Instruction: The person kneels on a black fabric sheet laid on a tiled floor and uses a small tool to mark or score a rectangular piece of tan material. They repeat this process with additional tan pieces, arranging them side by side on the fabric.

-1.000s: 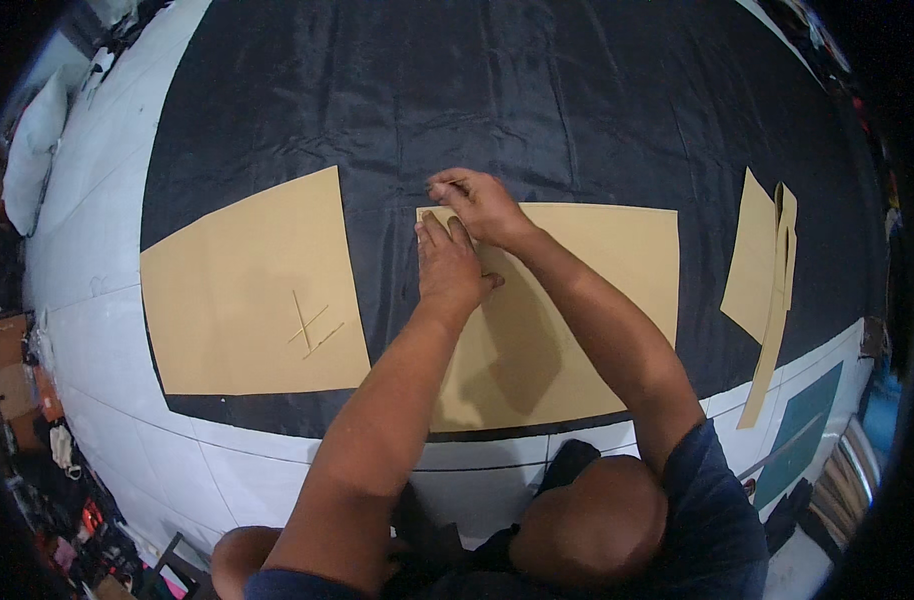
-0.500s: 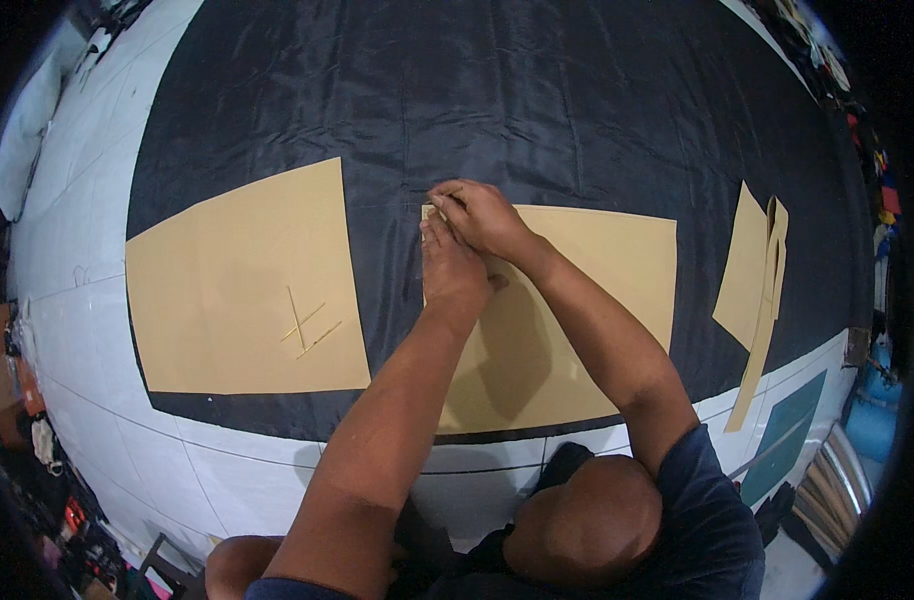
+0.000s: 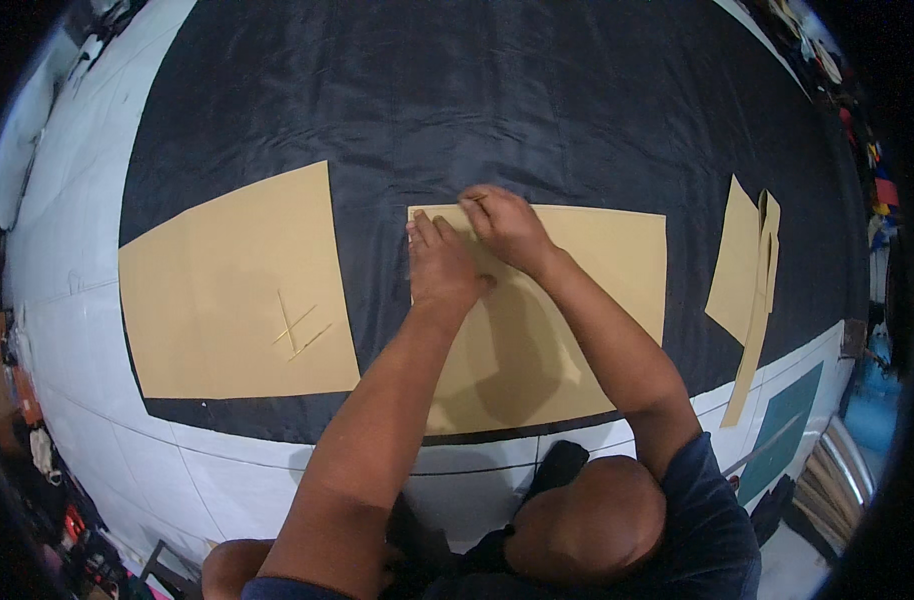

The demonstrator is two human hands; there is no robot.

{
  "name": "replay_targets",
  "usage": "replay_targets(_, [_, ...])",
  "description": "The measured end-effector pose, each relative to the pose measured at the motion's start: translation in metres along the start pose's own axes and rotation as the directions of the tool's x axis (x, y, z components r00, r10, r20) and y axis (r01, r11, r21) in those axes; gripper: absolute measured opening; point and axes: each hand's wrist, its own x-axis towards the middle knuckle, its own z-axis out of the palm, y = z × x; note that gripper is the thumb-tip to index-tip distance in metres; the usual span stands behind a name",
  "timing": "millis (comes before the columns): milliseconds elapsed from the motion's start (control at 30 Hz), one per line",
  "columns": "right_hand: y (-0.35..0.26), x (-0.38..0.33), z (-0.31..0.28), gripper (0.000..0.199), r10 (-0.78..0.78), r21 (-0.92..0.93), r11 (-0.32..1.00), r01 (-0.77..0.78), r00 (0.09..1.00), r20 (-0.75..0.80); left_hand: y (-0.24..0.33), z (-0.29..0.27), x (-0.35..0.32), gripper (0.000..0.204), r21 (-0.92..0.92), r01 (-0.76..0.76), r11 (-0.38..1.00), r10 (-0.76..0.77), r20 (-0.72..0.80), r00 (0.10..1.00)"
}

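A tan four-sided sheet [image 3: 597,290], cloth or paper, lies flat on a spread of black fabric [image 3: 447,110] in front of me. My left hand [image 3: 442,262] rests flat on its far left corner, fingers stretched and slightly apart. Beside it, at the sheet's far edge, my right hand [image 3: 507,228] has thumb and fingers pinched together. Anything small inside that pinch is hidden. To the left lies a second, wider tan sheet [image 3: 232,250], with several thin tan strips [image 3: 295,328] scattered on it.
On the right are a smaller tan piece [image 3: 734,265] and a long narrow tan strip [image 3: 752,350] hanging over the black fabric's near edge onto the white tiled floor [image 3: 247,470]. A green mat [image 3: 782,430] lies beyond that edge. Assorted goods line both sides.
My right hand has moved right along the sheet's far edge, away from the corner. My left hand stays on the corner, with its fingers now uncovered. The whole view has shifted slightly.
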Motion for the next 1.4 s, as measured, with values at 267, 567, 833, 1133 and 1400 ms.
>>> replay_targets(267, [0.008, -0.008, -0.003, 0.026, -0.039, 0.028, 0.999, 0.04, 0.999, -0.017, -0.006, -0.001, 0.001, 0.122, -0.066, 0.025, 0.998, -0.023, 0.027, 0.999])
replay_targets(567, [0.042, -0.031, -0.029, 0.029, 0.146, -0.059, 0.986, -0.154, 0.982, -0.117, 0.0, -0.001, 0.007, 0.114, 0.138, -0.037, 0.99, 0.032, 0.04, 0.999])
replay_targets(833, [0.056, -0.04, -0.04, 0.032, 0.18, -0.008, 0.983, -0.184, 0.97, -0.161, 0.015, -0.017, 0.008, 0.11, 0.184, 0.0, 0.983, -0.026, 0.141, 0.99])
replay_targets(1133, [0.069, -0.053, -0.066, 0.031, 0.253, -0.008, 0.966, -0.257, 0.954, -0.159, 0.012, -0.005, 0.023, 0.107, 0.229, -0.27, 0.935, 0.236, 0.168, 0.957])
replay_targets(1400, [0.092, -0.068, -0.084, 0.03, 0.326, -0.008, 0.94, -0.34, 0.907, -0.266, 0.023, -0.004, 0.028, 0.106, 0.305, -0.324, 0.896, 0.272, 0.199, 0.941])
